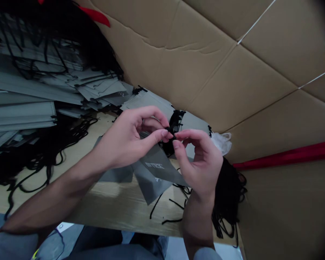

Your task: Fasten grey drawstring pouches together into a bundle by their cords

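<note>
My left hand [137, 137] and my right hand [196, 159] meet near the middle of the view, fingertips almost touching. Each pinches a part of a short black cord [171, 133], mostly covered by the fingers. Below the hands hangs or lies a grey pouch [162, 166] with white lettering; how it joins the cord cannot be made out. Another grey pouch [150, 189] lies under it on the wooden table [111, 206]. Behind the hands, more grey pouches [151, 102] with black cord ends lean near the cardboard.
Large stacks of grey pouches [24, 115] and tangled black cords [51, 155] fill the left side. A cardboard wall [200, 68] rises behind. At the right are a bundle of black cords [227, 195], a clear plastic bag [221, 142] and a red strip [287, 155]. Loose cord pieces lie in front.
</note>
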